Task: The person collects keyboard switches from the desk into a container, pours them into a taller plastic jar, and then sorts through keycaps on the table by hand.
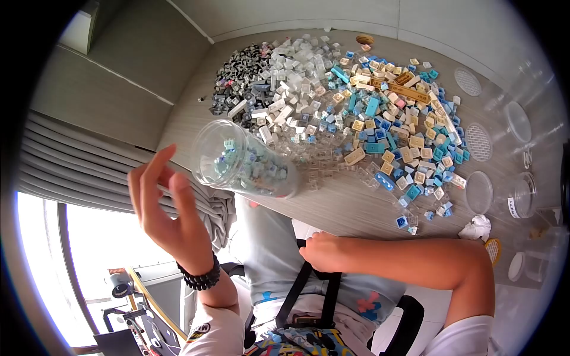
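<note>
My left hand [169,207] is raised at the left, beside a clear plastic jar [202,155]. Its fingers are bent but apart, the thumb stands away from them, and I see nothing held. Mint-green, blue and grey keycaps [252,166] fill much of the jar, which stands near the table's front edge with its round rim toward my left hand. My right hand [323,252] is closed, with curled fingers, at the front edge above my lap. Whatever it may hold is hidden. Behind the jar lie white keycaps [285,110] and transparent keycaps [317,163].
Dark keycaps [237,74] are heaped at the back left; beige and blue keycaps [409,136] spread across the right. Clear round lids [478,193], a labelled clear jar [522,196] and crumpled tissue [476,227] lie at the right. A grey curtain [89,166] hangs left.
</note>
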Available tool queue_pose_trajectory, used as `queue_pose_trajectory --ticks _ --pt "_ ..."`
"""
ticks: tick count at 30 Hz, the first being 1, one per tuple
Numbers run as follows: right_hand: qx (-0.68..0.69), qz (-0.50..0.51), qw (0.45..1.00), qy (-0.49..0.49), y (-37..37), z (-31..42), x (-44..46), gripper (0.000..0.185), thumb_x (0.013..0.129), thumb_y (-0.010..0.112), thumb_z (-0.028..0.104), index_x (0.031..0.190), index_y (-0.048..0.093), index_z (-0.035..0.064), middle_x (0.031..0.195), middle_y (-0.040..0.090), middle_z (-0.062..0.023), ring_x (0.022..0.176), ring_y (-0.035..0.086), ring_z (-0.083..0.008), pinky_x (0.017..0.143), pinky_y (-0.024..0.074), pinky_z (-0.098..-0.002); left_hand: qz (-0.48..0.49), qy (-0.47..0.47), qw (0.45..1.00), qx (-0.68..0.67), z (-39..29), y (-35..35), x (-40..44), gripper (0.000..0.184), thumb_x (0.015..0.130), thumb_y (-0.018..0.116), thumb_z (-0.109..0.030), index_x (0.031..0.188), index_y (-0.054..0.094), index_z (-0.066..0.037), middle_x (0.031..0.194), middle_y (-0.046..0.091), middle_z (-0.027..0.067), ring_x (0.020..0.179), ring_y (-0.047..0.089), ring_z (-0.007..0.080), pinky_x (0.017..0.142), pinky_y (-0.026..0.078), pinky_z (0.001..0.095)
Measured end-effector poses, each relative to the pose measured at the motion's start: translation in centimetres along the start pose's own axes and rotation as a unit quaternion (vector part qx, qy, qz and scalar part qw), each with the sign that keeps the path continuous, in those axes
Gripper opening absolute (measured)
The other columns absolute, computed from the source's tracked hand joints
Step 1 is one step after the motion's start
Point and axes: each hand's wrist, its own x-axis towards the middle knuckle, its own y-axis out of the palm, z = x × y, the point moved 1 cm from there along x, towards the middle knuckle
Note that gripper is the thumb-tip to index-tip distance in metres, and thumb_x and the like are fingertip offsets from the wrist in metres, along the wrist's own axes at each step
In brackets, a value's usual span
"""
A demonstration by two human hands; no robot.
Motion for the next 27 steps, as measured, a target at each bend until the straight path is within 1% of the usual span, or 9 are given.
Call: queue_pose_trajectory --ticks 2,6,9,11,13,14,16,18,27 --pt "-0.032 0.016 0.999 0.012 0.0 0.1 -0.1 0.013 0.078 0.066 0.013 0.083 0.065 0.0002 0.079 0.068 -0.0212 0.076 0.068 -0.0380 0.071 0.0541 -0.0486 -0.078 -0.011 0.996 -0.027 -0.1 -0.1 -0.4 0.036 0.103 0.051 -0.026 0.106 0.071 0.004 0.086 0.058 0.0058 0.069 0.045 0.0108 0.060 0.033 0.0268" --pt "-0.031 0.035 0.999 0.010 -0.3 0.2 -0.2 0.013 0.077 0.066 0.012 0.083 0.063 0.0010 0.079 0.067 -0.0203 0.075 0.068 -0.0377 0.070 0.0540 -0.0486 -0.126 0.036 0.983 -0.127 -2.2 0.2 -3.3 0.029 0.100 0.051 -0.021 0.098 0.069 0.001 0.086 0.059 0.0097 0.068 0.048 0.0154 0.060 0.035 0.0308" --pt "-0.031 0.022 0.999 -0.002 -0.7 0.7 -0.4 0.013 0.075 0.068 0.012 0.083 0.067 0.0011 0.081 0.070 -0.0192 0.077 0.070 -0.0353 0.071 0.0552 -0.0463 0.041 0.258 0.913 -0.313 -8.6 3.0 -5.8 0.026 0.062 0.057 -0.020 0.081 0.068 -0.005 0.079 0.059 0.0042 0.070 0.057 0.0169 0.062 0.041 0.0311" --pt "-0.035 0.021 0.999 -0.007 -0.9 1.2 -0.3 0.012 0.075 0.069 0.011 0.083 0.068 0.0016 0.081 0.071 -0.0187 0.077 0.071 -0.0346 0.071 0.0556 -0.0458 0.069 0.281 0.875 -0.389 -13.2 5.6 -8.4 0.035 0.044 0.049 -0.015 0.074 0.065 -0.007 0.079 0.059 0.0031 0.069 0.057 0.0178 0.062 0.042 0.0298" --pt "-0.042 0.020 0.999 -0.016 -1.0 1.6 0.0 0.012 0.075 0.069 0.011 0.082 0.069 0.0021 0.081 0.071 -0.0182 0.077 0.071 -0.0340 0.071 0.0559 -0.0453 0.151 0.284 0.882 -0.345 -13.5 7.6 -6.7 0.031 0.054 0.065 -0.016 0.084 0.065 -0.007 0.085 0.057 0.0047 0.074 0.058 0.0196 0.063 0.042 0.0336" --pt "-0.044 0.021 0.999 -0.013 -1.2 1.5 0.1 0.011 0.074 0.069 0.011 0.081 0.070 0.0024 0.081 0.072 -0.0179 0.078 0.072 -0.0336 0.071 0.0561 -0.0450 0.195 0.201 0.898 -0.339 -13.4 8.9 -5.3 0.016 0.073 0.072 -0.003 0.084 0.063 -0.009 0.085 0.061 0.0054 0.074 0.060 0.0202 0.062 0.042 0.0345" --pt "-0.062 0.029 0.998 -0.003 -1.5 1.7 0.2 0.010 0.074 0.069 0.011 0.081 0.071 0.0029 0.081 0.072 -0.0174 0.078 0.072 -0.0330 0.070 0.0564 -0.0445 0.208 0.131 0.926 -0.285 -12.0 12.8 -3.2 0.013 0.081 0.067 0.002 0.093 0.066 -0.004 0.089 0.065 0.0105 0.079 0.062 0.0304 0.069 0.045 0.0404" --pt "-0.082 0.040 0.996 0.011 -2.5 1.9 -0.3 0.010 0.074 0.070 0.010 0.080 0.072 0.0034 0.081 0.073 -0.0169 0.078 0.073 -0.0323 0.070 0.0568 -0.0439 0.203 0.099 0.952 -0.207 -10.8 15.5 -1.6 0.010 0.087 0.066 -0.001 0.098 0.066 -0.001 0.090 0.065 0.0126 0.083 0.062 0.0314 0.075 0.048 0.0423" --pt "-0.103 0.056 0.992 0.038 -2.1 1.8 -0.2 0.008 0.072 0.071 0.008 0.077 0.076 0.0048 0.081 0.075 -0.0148 0.077 0.073 -0.0307 0.068 0.0582 -0.0417 0.231 0.158 0.951 -0.129 -9.6 23.1 -1.1 0.016 0.092 0.062 -0.006 0.106 0.067 -0.004 0.095 0.070 0.0125 0.086 0.065 0.0327 0.079 0.051 0.0407"
